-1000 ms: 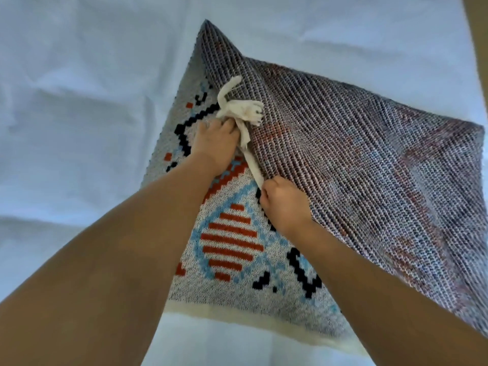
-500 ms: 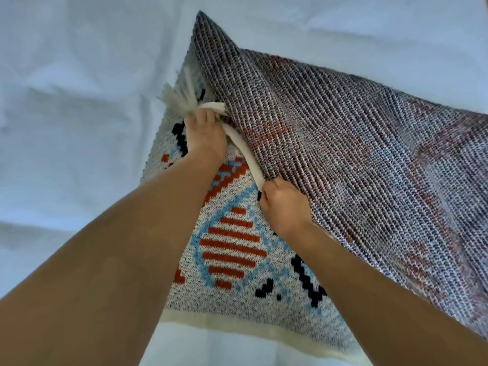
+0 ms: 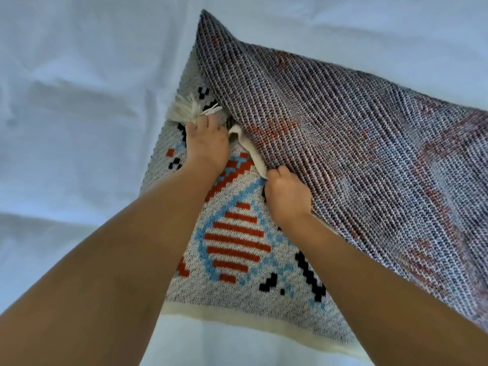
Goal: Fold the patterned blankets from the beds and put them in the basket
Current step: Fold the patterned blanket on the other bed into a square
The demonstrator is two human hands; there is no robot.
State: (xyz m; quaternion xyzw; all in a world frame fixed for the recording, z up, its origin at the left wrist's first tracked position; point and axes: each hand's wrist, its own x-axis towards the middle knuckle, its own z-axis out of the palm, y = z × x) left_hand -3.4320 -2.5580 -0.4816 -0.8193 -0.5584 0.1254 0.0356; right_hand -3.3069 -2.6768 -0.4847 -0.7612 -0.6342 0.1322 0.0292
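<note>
A knitted patterned blanket (image 3: 356,143) lies on a white bed sheet, half folded over itself. Its dull striped back shows on the upper right layer. The lower layer shows red stripes, blue curves and black marks. My left hand (image 3: 207,140) grips the folded layer's cream-edged corner, with a cream tassel (image 3: 186,109) sticking out past the fingers to the left. My right hand (image 3: 286,195) pinches the same cream edge lower down, holding the top layer lifted off the patterned face.
The white bed sheet (image 3: 74,107) spreads wrinkled on all sides of the blanket. The blanket's cream border (image 3: 237,320) runs along the near side. No basket is in view.
My left hand has carried the tasselled corner leftward and down toward the lower layer's left edge. The tassel now points left. My right hand has stayed on the edge.
</note>
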